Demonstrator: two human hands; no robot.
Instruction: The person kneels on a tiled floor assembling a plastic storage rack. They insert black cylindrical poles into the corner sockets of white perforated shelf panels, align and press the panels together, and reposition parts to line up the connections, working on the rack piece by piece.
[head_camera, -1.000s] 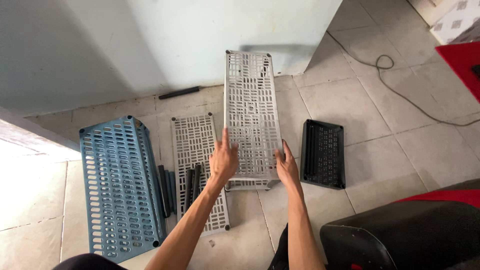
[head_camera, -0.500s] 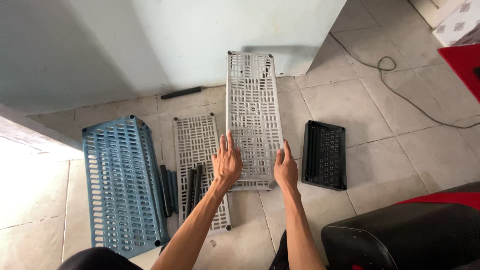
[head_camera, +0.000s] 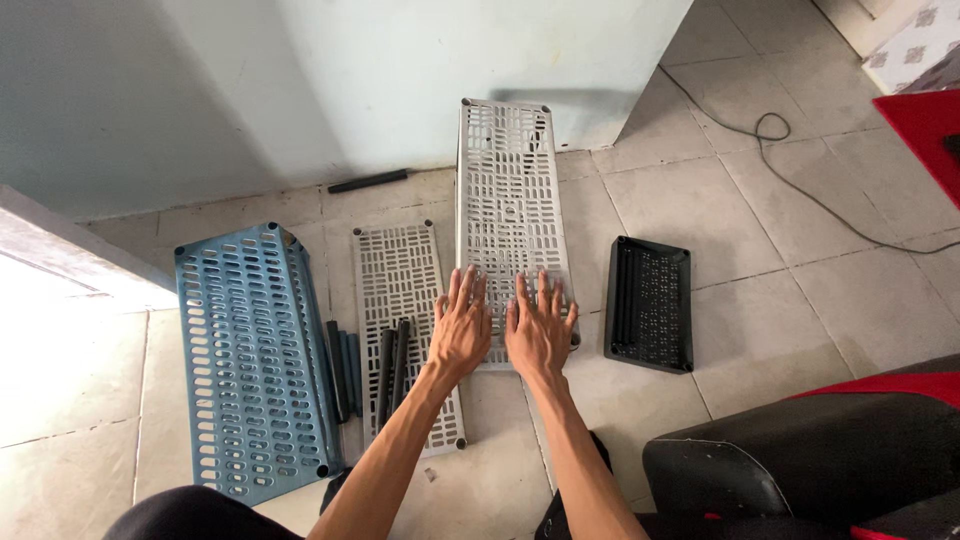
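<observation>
grey slotted shelf (head_camera: 510, 200), blue shelf (head_camera: 250, 360), black tray (head_camera: 650, 303)

Grey perforated plastic shelf panels (head_camera: 512, 200): two
Blue perforated plastic shelf panel (head_camera: 250, 360): one
Black perforated plastic tray (head_camera: 650, 303): one
Dark plastic tubes (head_camera: 392, 365): about five

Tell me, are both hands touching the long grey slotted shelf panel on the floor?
Touching. The head view shows the left hand and right hand lying flat, fingers spread, on the near end of the grey shelf panel, with no gap visible beneath them.
</observation>
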